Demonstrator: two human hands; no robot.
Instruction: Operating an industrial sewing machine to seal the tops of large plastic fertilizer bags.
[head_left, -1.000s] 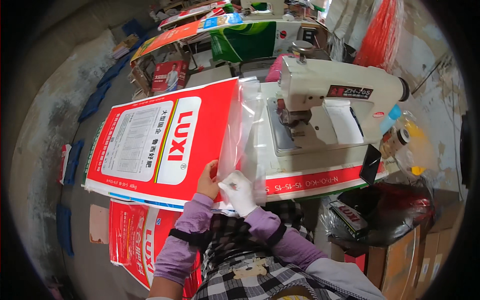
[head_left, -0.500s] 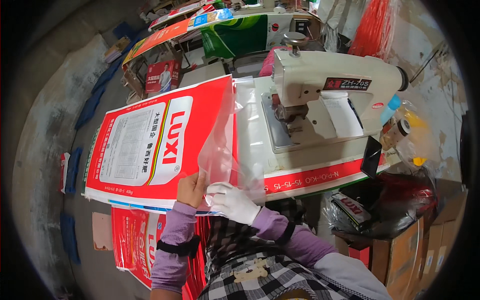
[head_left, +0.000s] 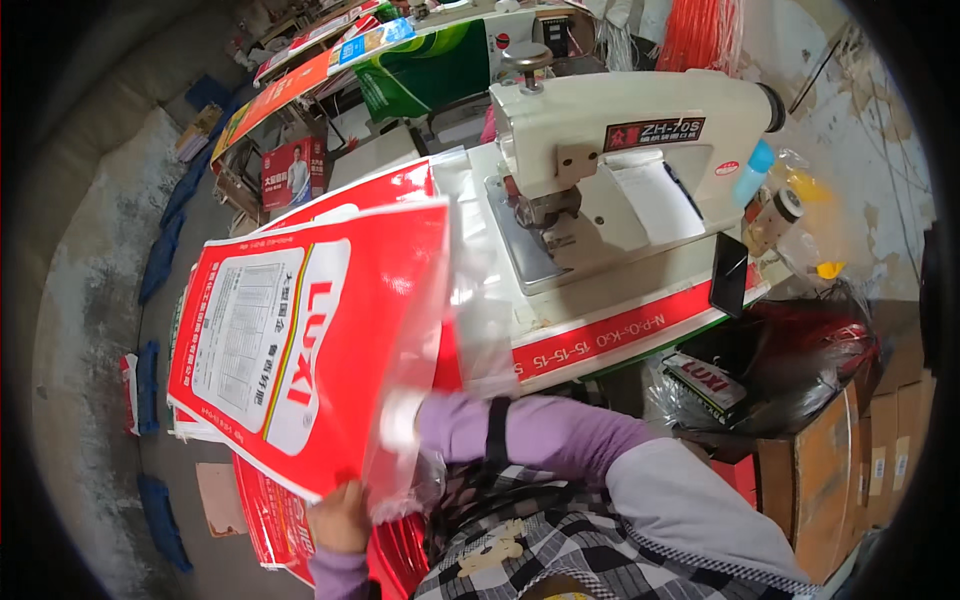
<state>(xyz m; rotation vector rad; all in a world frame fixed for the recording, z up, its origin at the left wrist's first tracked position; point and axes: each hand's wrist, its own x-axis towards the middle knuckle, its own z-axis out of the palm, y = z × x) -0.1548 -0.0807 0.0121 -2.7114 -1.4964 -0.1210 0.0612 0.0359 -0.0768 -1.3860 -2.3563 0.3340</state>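
L hand grips red sack; R hand inside clear liner.

1 head cam, close, facing down

Grey concrete floor, worn and stained, up and left of the fingers. Blue pads lie along it. White worktop with red edge strip stands up and right of the fingers, carrying a cream sewing machine. Brown cardboard boxes stacked far right, black plastic bag beside them. Cluttered benches with green and orange sacks behind. Daylight, even.
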